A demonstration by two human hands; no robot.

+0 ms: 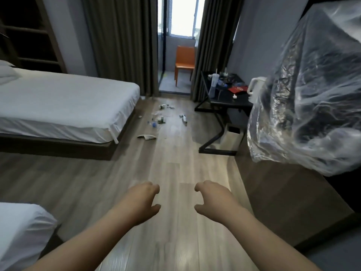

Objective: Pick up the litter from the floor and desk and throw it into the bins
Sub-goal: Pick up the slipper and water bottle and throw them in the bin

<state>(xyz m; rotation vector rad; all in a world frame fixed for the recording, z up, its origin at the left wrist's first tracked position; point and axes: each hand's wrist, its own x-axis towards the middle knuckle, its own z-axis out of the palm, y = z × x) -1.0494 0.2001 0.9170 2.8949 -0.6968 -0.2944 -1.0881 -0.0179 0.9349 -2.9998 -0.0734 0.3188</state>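
Left hand (142, 200) and right hand (213, 200) loosely curled, holding nothing. Floor litter (159, 118) well ahead, slightly toward the left hand; cluttered desk (224, 100) ahead on the right.

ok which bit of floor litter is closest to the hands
The flat white piece by the bed corner; the other scraps lie farther off toward the curtains.

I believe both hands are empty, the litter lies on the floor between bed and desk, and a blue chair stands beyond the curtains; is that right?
Almost: the head view shows the chair is orange, not blue. The left hand and right hand are empty, and the litter lies between bed and desk.
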